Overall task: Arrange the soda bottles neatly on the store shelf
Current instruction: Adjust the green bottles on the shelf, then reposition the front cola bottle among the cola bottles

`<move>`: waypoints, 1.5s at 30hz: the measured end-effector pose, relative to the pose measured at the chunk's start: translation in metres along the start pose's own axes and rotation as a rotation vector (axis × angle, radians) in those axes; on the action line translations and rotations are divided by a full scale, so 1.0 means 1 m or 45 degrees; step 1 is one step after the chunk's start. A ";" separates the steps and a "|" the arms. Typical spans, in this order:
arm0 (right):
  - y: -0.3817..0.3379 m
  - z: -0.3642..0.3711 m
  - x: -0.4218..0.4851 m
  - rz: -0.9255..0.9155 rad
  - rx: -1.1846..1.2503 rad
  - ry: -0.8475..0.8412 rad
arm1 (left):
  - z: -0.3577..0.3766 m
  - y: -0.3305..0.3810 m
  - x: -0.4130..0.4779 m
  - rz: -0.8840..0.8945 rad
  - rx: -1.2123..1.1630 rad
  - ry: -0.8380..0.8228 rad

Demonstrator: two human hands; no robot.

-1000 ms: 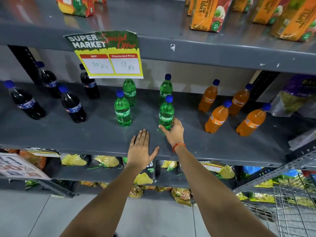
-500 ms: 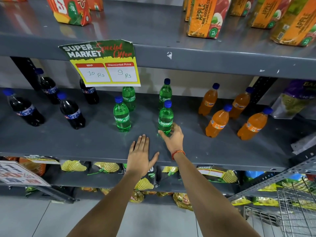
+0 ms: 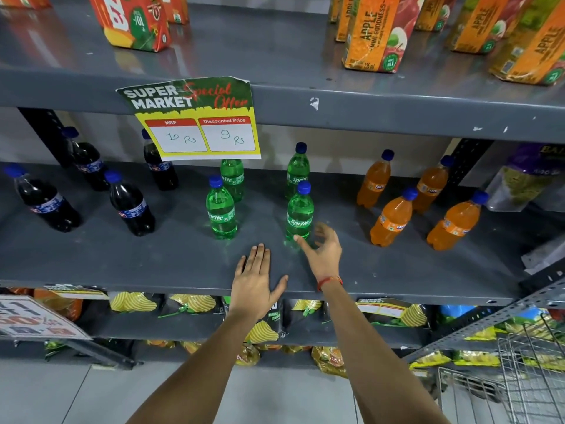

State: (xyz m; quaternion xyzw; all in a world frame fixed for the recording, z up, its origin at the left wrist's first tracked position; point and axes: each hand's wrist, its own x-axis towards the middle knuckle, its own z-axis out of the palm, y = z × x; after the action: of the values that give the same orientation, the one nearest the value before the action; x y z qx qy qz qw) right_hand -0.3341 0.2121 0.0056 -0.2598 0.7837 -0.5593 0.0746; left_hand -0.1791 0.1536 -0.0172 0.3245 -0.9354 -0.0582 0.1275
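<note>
On the grey middle shelf stand several small soda bottles with blue caps: dark cola bottles at the left, green Sprite bottles in the middle, orange Fanta bottles at the right. The front right Sprite bottle stands upright. My right hand is just below and right of its base, fingers spread, holding nothing. My left hand lies flat, palm down, on the shelf's front edge.
A price sign hangs from the upper shelf and hides the tops of two back bottles. Juice cartons stand above. Snack bags fill the shelf below. A wire basket is at the lower right.
My right hand has let go of the front right Sprite bottle and drawn back a little with fingers spread. The left hand stays flat. The view tilted upward slightly.
</note>
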 end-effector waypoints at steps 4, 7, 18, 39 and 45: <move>0.023 -0.043 -0.005 0.141 0.006 0.542 | 0.000 -0.002 0.000 0.010 0.022 -0.017; 0.033 -0.074 0.008 0.324 -0.041 0.693 | 0.000 -0.001 0.000 0.006 0.020 -0.016; 0.040 -0.098 0.039 0.334 -0.103 0.542 | -0.007 0.002 -0.001 0.007 0.017 -0.041; -0.053 0.091 -0.084 -0.068 0.110 0.047 | -0.063 -0.135 -0.043 -0.228 -0.088 -0.017; -0.101 0.197 -0.091 -0.210 0.055 -0.426 | -0.076 -0.207 -0.073 -0.365 -0.105 0.019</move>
State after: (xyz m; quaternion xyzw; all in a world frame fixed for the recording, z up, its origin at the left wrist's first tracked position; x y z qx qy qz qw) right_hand -0.1435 0.0676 0.0111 -0.4107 0.7243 -0.5291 0.1632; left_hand 0.0190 0.0351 0.0013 0.4496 -0.8754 -0.1119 0.1380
